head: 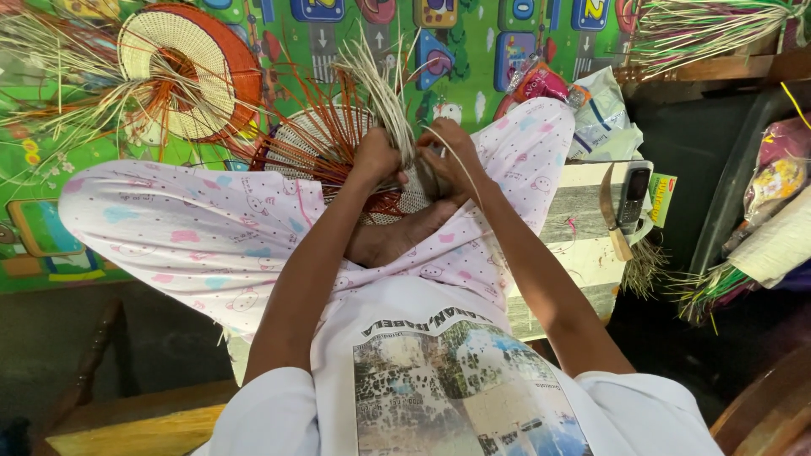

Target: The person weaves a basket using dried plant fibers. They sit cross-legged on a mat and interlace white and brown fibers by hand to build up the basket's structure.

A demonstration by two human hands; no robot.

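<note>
Play mat (473, 51) | woven piece (325, 148) in lap | hands (414, 160) gripping its strands

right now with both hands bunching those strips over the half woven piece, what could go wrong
The left hand and right hand pinch pale strips close together; a slip could loosen the weave. Stiff orange spokes fan out near the hands and might poke or snap. The knife and phone lie close to the knee, so a leg shift could knock them.
</note>
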